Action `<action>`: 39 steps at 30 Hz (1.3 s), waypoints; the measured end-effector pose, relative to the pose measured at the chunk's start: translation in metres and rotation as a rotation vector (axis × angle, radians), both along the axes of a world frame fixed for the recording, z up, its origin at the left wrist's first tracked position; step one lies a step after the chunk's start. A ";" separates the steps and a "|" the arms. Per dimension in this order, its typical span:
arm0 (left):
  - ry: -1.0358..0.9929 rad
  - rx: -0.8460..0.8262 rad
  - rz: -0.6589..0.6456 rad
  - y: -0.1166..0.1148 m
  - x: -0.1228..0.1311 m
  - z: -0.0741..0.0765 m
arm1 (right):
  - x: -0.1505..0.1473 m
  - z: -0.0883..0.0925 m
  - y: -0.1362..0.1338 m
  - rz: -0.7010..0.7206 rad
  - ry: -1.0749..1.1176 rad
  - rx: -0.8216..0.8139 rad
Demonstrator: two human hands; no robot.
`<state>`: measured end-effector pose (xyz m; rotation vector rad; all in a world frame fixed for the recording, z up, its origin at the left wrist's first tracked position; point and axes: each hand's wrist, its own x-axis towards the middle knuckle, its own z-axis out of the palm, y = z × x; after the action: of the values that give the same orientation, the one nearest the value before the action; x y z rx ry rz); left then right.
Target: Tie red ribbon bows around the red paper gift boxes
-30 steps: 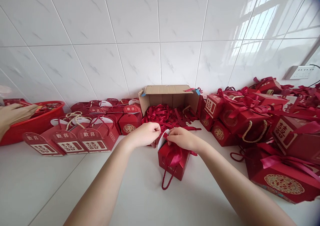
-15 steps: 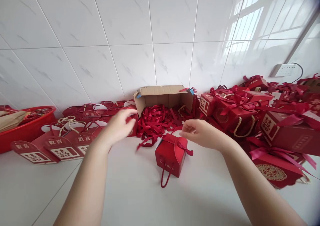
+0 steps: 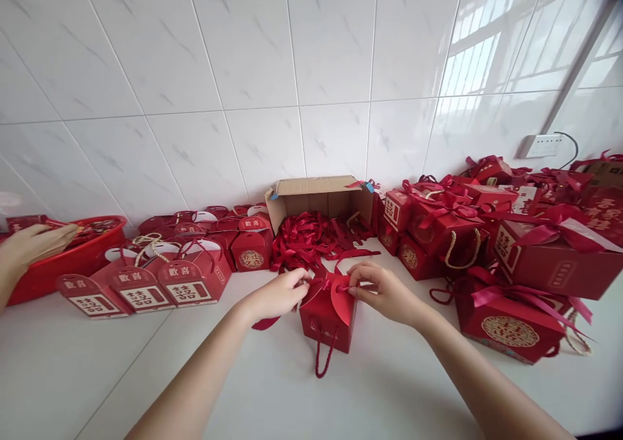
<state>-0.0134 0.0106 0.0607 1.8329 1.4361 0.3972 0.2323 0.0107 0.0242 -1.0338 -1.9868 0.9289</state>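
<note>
A red gift box (image 3: pixel 327 326) with a rope handle hanging down its front stands upright on the white table, right before me. Ribbon (image 3: pixel 327 284) crosses its closed top flaps. My left hand (image 3: pixel 285 292) pinches the ribbon at the left of the top, and a loose tail droops below the fingers. At the right of the top, my right hand (image 3: pixel 382 291) is closed on the other part of the ribbon. Behind the box, an open cardboard carton (image 3: pixel 318 185) lies with many loose red ribbons (image 3: pixel 306 239) spilling from it.
Rows of red boxes (image 3: pixel 185 284) stand at the left, beside a red basin (image 3: pixel 73 265) where another person's hand (image 3: pixel 24 245) holds something pale. Ribbon-tied boxes (image 3: pixel 516 323) are piled at the right. A power strip (image 3: pixel 542 145) sits by the tiled wall.
My left hand has come down and right to the box top and taken the ribbon. My right hand has closed on the ribbon's right side. Another person's hand has appeared at the basin.
</note>
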 end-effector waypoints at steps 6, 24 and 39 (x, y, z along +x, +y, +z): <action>-0.099 0.039 0.146 -0.020 -0.008 0.014 | 0.007 0.005 -0.001 -0.044 0.170 0.024; -0.304 -0.215 -0.017 -0.009 -0.016 0.005 | 0.019 0.014 -0.010 -0.160 -0.077 -0.274; -0.267 -0.288 0.021 -0.043 -0.012 -0.031 | 0.024 -0.002 -0.011 0.009 -0.115 -0.273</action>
<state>-0.0252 -0.0324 0.0298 1.4759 1.2580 0.4056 0.2560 -0.0004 0.0217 -1.2539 -1.9953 1.1944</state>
